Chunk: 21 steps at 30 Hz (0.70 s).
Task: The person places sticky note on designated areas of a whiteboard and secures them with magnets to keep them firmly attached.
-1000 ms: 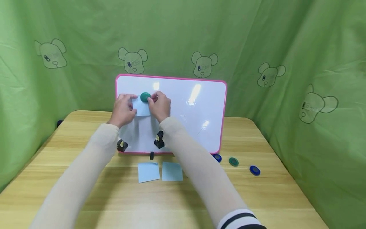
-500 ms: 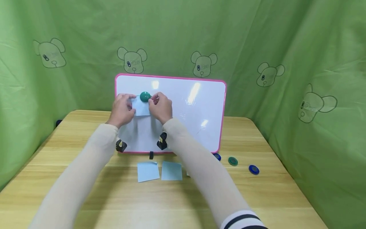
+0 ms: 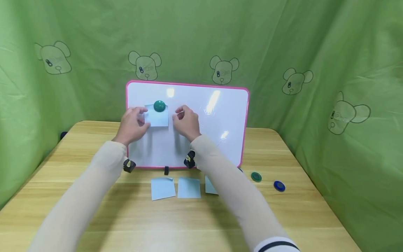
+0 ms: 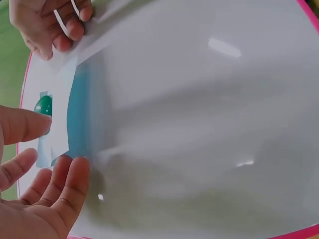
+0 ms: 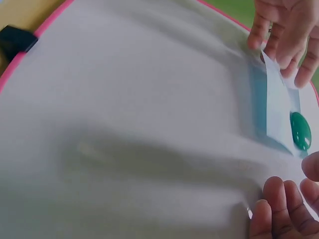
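Note:
A light blue sticky note [image 3: 157, 119] hangs on the upper left of the pink-framed whiteboard [image 3: 204, 147], under a round green magnet [image 3: 159, 106] at its top edge. Its lower part stands off the board in the wrist views. My left hand [image 3: 130, 125] is at the note's left edge, thumb and fingers spread apart; in the left wrist view its fingertips [image 4: 77, 169] are right at the paper. To the right of the note, my right hand [image 3: 187, 123] is apart from it, fingers loosely bent and holding nothing. The right wrist view shows the magnet [image 5: 300, 131] free of both hands.
Blue notes [image 3: 163, 189], [image 3: 189, 188] and a partly covered note [image 3: 210, 186] lie on the wooden table before the board. Green [image 3: 256, 176] and blue [image 3: 279, 186] magnets lie right. A black piece [image 3: 166, 170] sits at the board's bottom edge. Green curtain [image 3: 189, 35] surrounds the table.
My right hand has let go of the green magnet and moved right and slightly down. The left hand has shifted a little down and left. Magnet and note stay on the board.

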Tool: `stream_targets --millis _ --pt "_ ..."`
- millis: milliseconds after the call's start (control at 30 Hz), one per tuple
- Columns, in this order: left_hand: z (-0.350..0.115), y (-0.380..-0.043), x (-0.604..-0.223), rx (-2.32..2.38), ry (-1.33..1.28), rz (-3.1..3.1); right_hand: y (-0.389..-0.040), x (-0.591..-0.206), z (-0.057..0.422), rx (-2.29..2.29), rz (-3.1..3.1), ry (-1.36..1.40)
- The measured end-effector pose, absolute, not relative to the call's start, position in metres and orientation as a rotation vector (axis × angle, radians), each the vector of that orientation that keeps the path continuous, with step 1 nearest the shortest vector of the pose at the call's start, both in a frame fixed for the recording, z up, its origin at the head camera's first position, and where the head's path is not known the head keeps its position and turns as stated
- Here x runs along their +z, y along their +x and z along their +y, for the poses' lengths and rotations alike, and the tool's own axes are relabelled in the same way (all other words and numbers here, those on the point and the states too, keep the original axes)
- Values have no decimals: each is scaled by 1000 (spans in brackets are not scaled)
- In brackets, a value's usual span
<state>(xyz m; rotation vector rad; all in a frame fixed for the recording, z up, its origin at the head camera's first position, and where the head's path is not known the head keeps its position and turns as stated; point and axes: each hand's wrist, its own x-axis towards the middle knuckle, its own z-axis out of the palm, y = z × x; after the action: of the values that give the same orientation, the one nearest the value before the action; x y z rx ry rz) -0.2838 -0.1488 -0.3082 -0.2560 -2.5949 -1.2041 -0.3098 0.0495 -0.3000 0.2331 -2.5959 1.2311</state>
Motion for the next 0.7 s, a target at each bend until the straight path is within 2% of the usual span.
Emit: stream_targets --millis 700 --pt "-157 -263 -341 -1155 -359 -2664 -293 -333 110 1214 -2579 172"
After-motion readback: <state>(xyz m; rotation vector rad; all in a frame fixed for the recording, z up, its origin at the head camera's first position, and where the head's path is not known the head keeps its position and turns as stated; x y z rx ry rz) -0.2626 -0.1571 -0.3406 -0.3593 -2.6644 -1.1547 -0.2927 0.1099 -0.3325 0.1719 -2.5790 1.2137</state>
